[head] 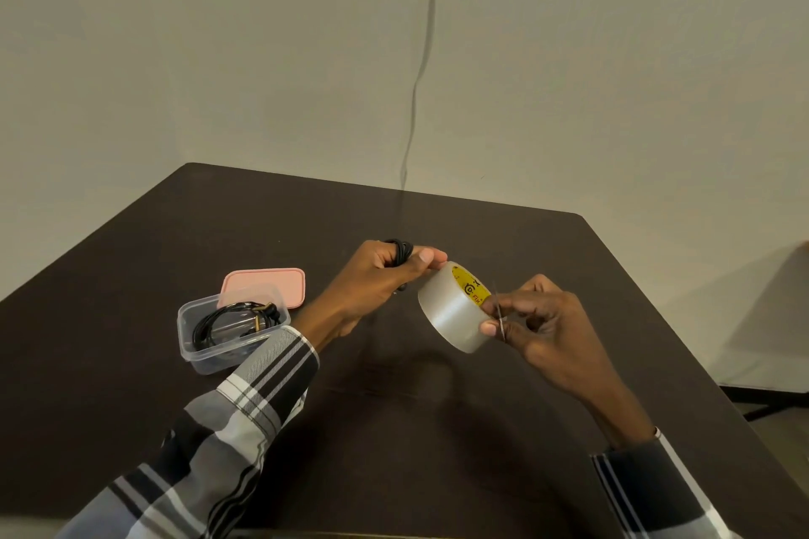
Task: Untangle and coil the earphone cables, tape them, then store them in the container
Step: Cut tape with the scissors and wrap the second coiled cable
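Observation:
Above the middle of the dark table, my left hand [385, 271] grips a coiled black earphone cable [400, 252] in its curled fingers, and its thumb and forefinger touch the upper edge of a clear tape roll [451, 309] with a yellow core. My right hand [534, 319] holds the roll's right side and pinches a thin dark blade-like tool [500, 315] against the tape. A clear plastic container [192, 341] at the left holds another coiled black earphone cable [232, 322] with a gold plug.
A pink lid [271, 282] lies behind the container, partly under it. The dark table [394, 429] ends at a far edge near the wall, where a thin cable [420, 74] hangs down. Chair legs show on the floor at right.

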The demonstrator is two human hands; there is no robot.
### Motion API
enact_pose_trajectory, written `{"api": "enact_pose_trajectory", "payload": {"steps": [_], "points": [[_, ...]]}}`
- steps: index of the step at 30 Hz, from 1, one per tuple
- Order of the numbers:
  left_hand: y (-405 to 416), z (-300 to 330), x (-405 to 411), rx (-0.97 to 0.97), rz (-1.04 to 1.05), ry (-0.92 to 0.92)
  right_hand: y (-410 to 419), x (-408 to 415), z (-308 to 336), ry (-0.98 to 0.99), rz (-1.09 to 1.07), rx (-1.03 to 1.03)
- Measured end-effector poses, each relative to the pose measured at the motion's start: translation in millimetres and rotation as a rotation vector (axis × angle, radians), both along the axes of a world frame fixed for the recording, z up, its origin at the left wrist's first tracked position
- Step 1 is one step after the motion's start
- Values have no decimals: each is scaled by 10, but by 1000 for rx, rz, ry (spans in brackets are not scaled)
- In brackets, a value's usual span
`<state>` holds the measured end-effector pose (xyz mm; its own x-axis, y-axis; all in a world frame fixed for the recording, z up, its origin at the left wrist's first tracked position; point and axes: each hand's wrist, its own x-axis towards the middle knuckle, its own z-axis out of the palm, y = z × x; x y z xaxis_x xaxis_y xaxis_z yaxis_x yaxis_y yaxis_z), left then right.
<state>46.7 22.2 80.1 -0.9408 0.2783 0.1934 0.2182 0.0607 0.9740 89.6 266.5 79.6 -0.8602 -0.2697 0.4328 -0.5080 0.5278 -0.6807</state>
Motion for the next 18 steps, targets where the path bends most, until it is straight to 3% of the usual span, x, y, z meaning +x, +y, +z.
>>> {"api": "enact_pose_trajectory", "payload": {"steps": [9,18], "points": [[82,-112,58,-28,-39,-16,-126,-10,-114,-99,-46,-44],[26,-133,-19,53,20,-89,-101,16,-56,16,45,-39]]}}
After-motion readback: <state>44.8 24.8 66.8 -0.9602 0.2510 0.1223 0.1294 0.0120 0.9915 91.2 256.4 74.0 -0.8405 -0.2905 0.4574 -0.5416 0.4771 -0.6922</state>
